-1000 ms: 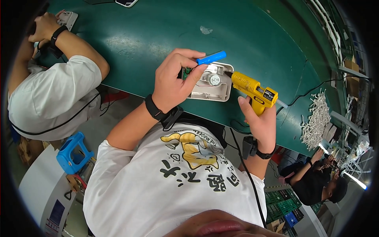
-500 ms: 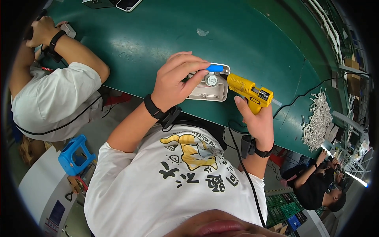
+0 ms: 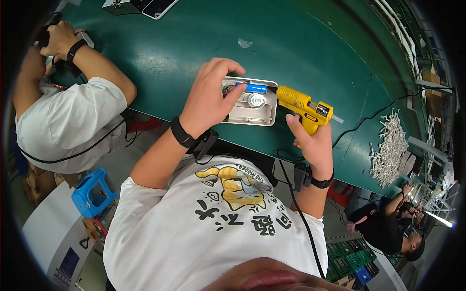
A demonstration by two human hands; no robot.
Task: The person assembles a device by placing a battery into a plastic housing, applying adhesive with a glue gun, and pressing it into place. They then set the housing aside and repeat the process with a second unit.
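A shallow white plastic case (image 3: 235,120) lies on the green table, its inside facing up. In its upper side sits a blue cylindrical battery (image 3: 257,88); a round white-and-silver part (image 3: 256,100) is mounted below it. My left hand (image 3: 206,97) reaches over the case's left end, thumb against the battery's left part, the other fingers raised and apart from the thumb. Some thin wires show beside the thumb. In my right hand (image 3: 313,143) is a yellow hot glue gun (image 3: 303,105), its dark nozzle at the case's right wall by the battery's end. A clear glue stick protrudes from its back.
A pile of small white parts (image 3: 390,148) lies on the table (image 3: 194,43) at right, beside a black cable (image 3: 361,121). A phone-like device (image 3: 158,7) is at the far edge. Co-workers sit at left (image 3: 73,121) and far right (image 3: 381,228). A blue stool (image 3: 94,193) stands lower left.
The battery has gone down from my left fingertips into the case. My left fingers have lifted apart, the thumb staying on it. The glue gun has shifted slightly left with the case.
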